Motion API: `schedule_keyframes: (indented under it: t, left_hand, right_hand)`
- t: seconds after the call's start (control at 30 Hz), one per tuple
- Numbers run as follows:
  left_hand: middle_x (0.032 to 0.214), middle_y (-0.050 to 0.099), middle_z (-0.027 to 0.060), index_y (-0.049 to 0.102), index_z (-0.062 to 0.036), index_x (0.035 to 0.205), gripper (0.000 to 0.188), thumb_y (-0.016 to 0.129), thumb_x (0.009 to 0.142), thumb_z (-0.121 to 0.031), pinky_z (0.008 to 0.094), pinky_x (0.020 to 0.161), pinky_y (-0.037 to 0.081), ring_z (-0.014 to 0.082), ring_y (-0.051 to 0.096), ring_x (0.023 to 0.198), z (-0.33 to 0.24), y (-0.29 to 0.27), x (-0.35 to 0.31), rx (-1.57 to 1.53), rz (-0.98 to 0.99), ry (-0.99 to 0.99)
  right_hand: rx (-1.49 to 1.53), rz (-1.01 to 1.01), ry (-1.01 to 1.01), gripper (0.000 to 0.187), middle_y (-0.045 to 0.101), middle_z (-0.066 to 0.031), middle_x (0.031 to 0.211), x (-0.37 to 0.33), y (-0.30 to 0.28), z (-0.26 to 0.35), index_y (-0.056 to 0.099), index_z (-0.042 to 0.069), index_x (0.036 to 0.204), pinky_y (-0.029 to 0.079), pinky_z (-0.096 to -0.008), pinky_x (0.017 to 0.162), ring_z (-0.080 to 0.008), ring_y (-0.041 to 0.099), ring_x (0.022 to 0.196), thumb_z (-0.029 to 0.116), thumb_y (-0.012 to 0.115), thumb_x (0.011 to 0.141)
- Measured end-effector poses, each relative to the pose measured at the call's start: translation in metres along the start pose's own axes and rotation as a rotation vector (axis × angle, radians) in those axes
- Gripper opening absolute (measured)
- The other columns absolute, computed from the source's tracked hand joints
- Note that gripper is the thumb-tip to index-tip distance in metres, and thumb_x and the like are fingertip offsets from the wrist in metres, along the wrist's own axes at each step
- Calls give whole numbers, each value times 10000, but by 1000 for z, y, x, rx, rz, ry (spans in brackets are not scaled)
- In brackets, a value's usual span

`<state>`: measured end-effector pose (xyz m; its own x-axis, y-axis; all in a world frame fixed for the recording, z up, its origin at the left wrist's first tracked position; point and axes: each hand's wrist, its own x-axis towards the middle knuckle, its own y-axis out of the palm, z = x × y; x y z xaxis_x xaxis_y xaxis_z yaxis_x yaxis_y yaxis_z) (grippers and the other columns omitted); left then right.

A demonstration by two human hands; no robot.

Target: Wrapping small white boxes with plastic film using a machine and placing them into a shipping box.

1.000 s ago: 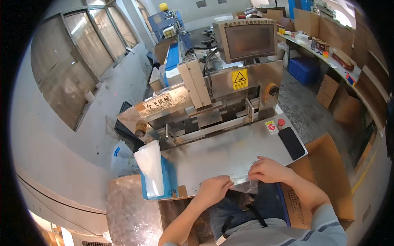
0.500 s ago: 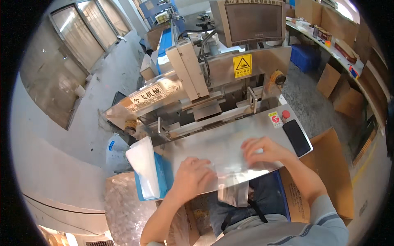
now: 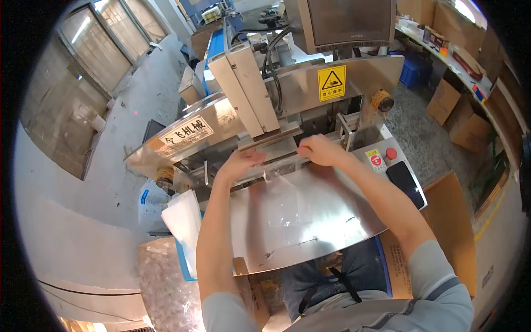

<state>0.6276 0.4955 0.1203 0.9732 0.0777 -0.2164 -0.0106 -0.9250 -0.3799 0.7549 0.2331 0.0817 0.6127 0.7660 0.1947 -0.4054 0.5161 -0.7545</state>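
Both hands, left hand, right hand, on clear bag, steel table

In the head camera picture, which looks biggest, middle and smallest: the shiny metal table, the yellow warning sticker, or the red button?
1. Shiny metal table, by far the biggest.
2. Yellow warning sticker.
3. Red button, the smallest.
The fisheye lens bends things, but these gaps are plain.

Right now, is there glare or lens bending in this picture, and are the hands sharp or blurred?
Head view: strong fisheye bending curves the steel table edge and rounds the picture into a black rim; soft glare spreads over the table's bare metal, washing out the clear plastic bag; the left hand and right hand look slightly soft at the machine's mouth; the window side is bright.
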Motion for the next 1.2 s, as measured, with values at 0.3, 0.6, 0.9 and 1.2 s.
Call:
schedule_keyframes:
  t: [0.3, 0.6, 0.9, 1.2]
  left_hand:
    - [1106, 686, 246, 680, 41, 1038, 435, 826, 740, -241, 465, 879, 519, 395, 655, 1039, 40, 11, 13, 239, -438, 461]
    - [1401, 510, 265, 562, 47, 1289, 636, 665, 901, -446, 623, 1096, 306, 450, 446, 1332, 43, 200, -176, 816, -540, 365]
    - [1424, 495, 262, 535, 40, 1325, 662, 627, 925, -478, 626, 1128, 254, 437, 412, 1370, 50, 207, -184, 788, -648, 349]
    - [1343, 538, 231, 514, 29, 1314, 595, 657, 916, -390, 640, 1099, 288, 434, 458, 1300, 55, 212, -186, 790, -655, 365]
  right_hand:
    - [-344, -84, -282, 529, 580, -197, 1337, -14, 40, 82, 534, -17, 1323, 434, -512, 1058, -363, 513, 1298, 252, 649, 882]
    - [-507, -60, -142, 622, 470, -187, 1463, -22, 44, 65, 467, -19, 1388, 401, -595, 1061, -339, 416, 1395, 307, 662, 896]
    - [-448, -43, -80, 590, 481, -197, 1462, -18, 47, 74, 459, 30, 1399, 372, -544, 1091, -362, 434, 1380, 325, 644, 923]
    - [-426, -79, -106, 553, 554, -212, 1373, -12, 32, 77, 469, 6, 1369, 372, -550, 1080, -362, 478, 1338, 328, 617, 946]
